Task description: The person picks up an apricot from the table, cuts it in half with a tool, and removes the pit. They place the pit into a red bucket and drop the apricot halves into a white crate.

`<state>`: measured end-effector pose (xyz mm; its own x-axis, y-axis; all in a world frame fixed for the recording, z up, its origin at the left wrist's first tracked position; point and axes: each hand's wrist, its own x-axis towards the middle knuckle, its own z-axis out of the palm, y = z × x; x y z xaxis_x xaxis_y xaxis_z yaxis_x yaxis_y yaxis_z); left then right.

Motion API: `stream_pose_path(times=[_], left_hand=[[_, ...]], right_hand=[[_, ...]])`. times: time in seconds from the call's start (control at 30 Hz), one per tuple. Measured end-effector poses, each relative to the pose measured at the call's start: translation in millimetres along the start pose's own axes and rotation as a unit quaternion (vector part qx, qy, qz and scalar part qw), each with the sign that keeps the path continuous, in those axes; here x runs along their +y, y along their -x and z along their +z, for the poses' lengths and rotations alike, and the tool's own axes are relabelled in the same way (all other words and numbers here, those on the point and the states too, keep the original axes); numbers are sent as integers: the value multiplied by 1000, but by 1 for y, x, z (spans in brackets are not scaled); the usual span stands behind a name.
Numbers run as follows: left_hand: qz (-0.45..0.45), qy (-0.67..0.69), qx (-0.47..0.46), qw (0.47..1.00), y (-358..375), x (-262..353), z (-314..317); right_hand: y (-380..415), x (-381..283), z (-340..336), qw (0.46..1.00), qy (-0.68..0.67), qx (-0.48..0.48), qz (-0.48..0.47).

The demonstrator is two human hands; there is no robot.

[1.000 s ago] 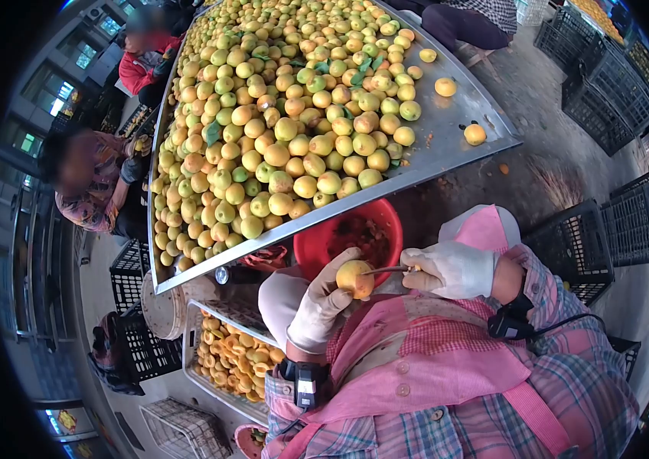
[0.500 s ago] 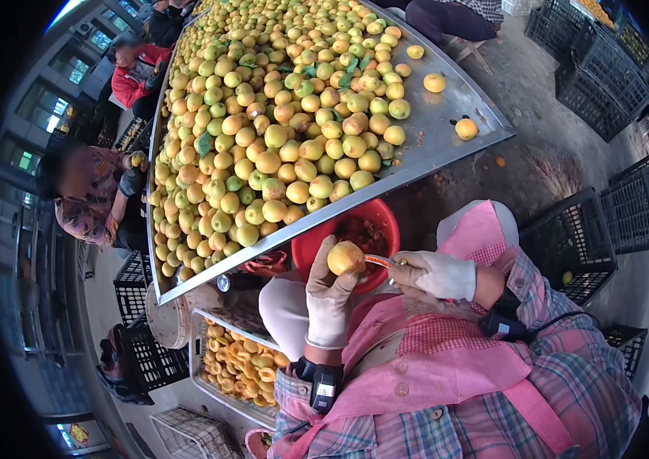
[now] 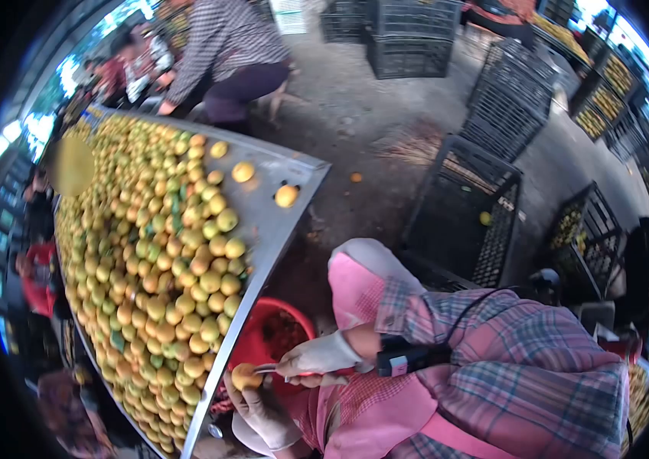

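Observation:
Near the bottom centre, my gloved left hand (image 3: 262, 413) holds a yellow-orange fruit (image 3: 246, 377) in its fingers. My gloved right hand (image 3: 317, 359) grips a thin metal tool (image 3: 267, 369), whose tip touches the fruit's right side. Just behind both hands is a red bucket (image 3: 252, 336) with dark reddish scraps inside. A metal table (image 3: 263, 164) heaped with yellow-green fruits (image 3: 179, 268) stands to the left, its edge close to my left hand.
A black crate (image 3: 439, 256) with one fruit inside lies beyond my knee. More black crates (image 3: 411, 46) are stacked behind, others at right. A person in a checked shirt (image 3: 225, 46) bends at the table's far end; other people are at left and right.
The view has swung to the right, so the table and both hands appear further left and the hands lower. The fruit and the tool are still held. The person in the checked shirt shows more fully.

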<state>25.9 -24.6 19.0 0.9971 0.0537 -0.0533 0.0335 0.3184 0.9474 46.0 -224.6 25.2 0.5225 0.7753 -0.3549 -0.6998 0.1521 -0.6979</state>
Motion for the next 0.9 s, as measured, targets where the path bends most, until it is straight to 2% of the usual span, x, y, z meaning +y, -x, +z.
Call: stream_pose_path(times=[0.07, 0.13, 0.23, 0.27, 0.33, 0.37, 0.4, 0.43, 0.47, 0.6, 0.7, 0.8, 0.87, 0.9], left_hand=[[-2, -8, -5, 1000, -2, 4, 7], [11, -38, 30, 999, -4, 10, 20], [42, -57, 8, 997, -13, 3, 28], [20, -93, -34, 995, -15, 7, 30], [66, -152, -7, 986, -17, 3, 35], [88, -197, -12, 976, -20, 0, 33], [76, -151, -20, 985, -22, 1, 39], [104, -159, -53, 980, -27, -4, 35], [97, -90, -47, 990, -28, -16, 33], [89, -107, -46, 989, -29, -25, 42], [87, -103, -70, 988, -31, -28, 50], [111, -134, -67, 982, -37, -36, 53], [209, -280, -73, 934, -43, -42, 51], [209, -280, -77, 934, -46, -45, 51]], right_hand=[[3, 4, 0, 999, -47, -13, -12], [6, 5, -1, 997, -69, -17, -23], [9, 3, -3, 992, -114, -41, -44], [13, 3, -2, 992, -109, -32, -50], [27, -11, 2, 986, -162, -32, 7], [27, -9, -1, 989, -144, -41, -13], [24, -7, -5, 986, -162, -46, -4], [22, -4, -9, 982, -184, -33, 10], [25, -2, -12, 979, -201, -21, -6], [37, -2, -16, 976, -218, 3, 1], [39, 8, -20, 972, -232, 2, -27], [40, 12, -25, 954, -299, -21, -32], [39, 15, -30, 927, -367, -66, -32], [38, 17, -32, 926, -369, -65, -36]])
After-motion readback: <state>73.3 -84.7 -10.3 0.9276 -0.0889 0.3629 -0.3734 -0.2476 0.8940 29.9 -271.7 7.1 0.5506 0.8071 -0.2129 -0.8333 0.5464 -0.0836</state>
